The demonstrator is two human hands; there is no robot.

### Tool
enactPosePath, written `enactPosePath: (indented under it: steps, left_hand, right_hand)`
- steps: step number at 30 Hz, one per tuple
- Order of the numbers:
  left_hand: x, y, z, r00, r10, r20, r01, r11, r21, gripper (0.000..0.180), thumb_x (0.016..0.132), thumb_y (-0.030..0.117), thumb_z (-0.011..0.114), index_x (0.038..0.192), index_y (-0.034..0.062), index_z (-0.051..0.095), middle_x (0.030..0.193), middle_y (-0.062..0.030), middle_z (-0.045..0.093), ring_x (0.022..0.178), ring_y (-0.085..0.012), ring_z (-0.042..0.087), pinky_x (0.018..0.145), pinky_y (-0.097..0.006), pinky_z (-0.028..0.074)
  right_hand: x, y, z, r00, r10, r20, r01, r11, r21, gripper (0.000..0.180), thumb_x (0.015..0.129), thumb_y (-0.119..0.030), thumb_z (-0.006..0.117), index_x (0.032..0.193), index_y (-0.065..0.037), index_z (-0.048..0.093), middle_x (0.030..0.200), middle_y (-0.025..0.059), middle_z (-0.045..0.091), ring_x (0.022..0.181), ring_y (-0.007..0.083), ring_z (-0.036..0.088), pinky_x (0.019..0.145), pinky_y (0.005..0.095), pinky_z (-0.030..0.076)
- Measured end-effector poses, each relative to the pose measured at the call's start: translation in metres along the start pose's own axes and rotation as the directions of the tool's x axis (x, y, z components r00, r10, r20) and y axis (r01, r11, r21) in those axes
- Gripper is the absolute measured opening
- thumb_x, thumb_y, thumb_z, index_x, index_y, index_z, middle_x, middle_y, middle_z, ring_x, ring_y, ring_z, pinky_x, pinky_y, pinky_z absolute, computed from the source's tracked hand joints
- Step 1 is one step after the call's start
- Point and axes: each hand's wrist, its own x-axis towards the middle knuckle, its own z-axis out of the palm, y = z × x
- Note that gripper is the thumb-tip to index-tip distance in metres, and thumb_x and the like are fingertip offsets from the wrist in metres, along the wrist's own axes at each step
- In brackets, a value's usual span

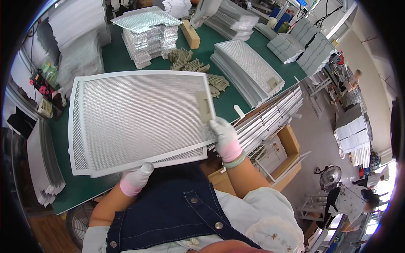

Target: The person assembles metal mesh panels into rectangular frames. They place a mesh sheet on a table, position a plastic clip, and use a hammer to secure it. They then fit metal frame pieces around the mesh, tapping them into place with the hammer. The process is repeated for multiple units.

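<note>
A silver mesh filter panel (pixel 139 118) with a thin pale frame is tilted in front of me. At its right end sits a beige latch plate (pixel 203 106). My right hand (pixel 224 134), in a white glove with a pink cuff, pinches the panel's right edge just below this plate. Along the near edge, my gloved left hand (pixel 138 177) grips the same panel, its fingers partly hidden. A second mesh filter panel (pixel 181 157) lies underneath, showing at the left and near edges; whether either hand also touches it, I cannot tell.
Beige plastic latch pieces (pixel 190 61) lie in a pile on the green table (pixel 114 46). Stacked filter panels (pixel 247 69) stand to the right, another bundle (pixel 147 40) behind. Metal frame strips (pixel 270 120) and a cardboard box (pixel 289 143) are beside the table. Other people work far right.
</note>
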Motion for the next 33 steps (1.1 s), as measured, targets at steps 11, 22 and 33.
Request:
enactPosePath:
  steps: [11,22,33]
  left_hand:
    - [-0.028,0.034,-0.083,0.969,-0.139,-0.206,0.177,0.968,0.179,0.042,0.090,0.009,0.066,0.129,-0.0026,0.055,0.125,-0.0113,0.060,0.111,-0.0233,0.058,0.099,-0.038,0.047]
    - [-0.019,0.065,-0.070,0.990,-0.139,0.006,0.139,0.988,-0.068,0.054,0.087,0.014,0.072,0.135,-0.0006,0.053,0.130,-0.0129,0.060,0.121,-0.0253,0.055,0.103,-0.039,0.044]
    - [-0.024,0.074,-0.074,0.985,-0.148,0.083,0.142,0.987,0.068,0.063,0.085,0.017,0.075,0.140,-0.0008,0.049,0.134,-0.0150,0.057,0.123,-0.0244,0.054,0.105,-0.037,0.042]
  right_hand:
    - [0.114,-0.075,-0.174,0.732,-0.568,-0.375,0.072,0.613,-0.787,0.054,0.080,-0.018,0.075,0.129,-0.001,0.059,0.115,0.0175,0.066,0.107,0.0304,0.065,0.089,0.0381,0.053]
    - [0.144,-0.108,-0.122,0.407,-0.855,-0.321,0.043,0.369,-0.929,0.053,0.099,-0.028,0.056,0.129,0.015,0.051,0.129,0.0283,0.058,0.124,0.0364,0.054,0.109,0.0411,0.039]
    - [0.015,-0.057,0.076,0.707,-0.266,0.655,0.562,0.775,-0.291,0.051,0.096,-0.040,0.063,0.123,0.003,0.060,0.100,0.0046,0.067,0.092,0.0114,0.059,0.083,0.0267,0.048]
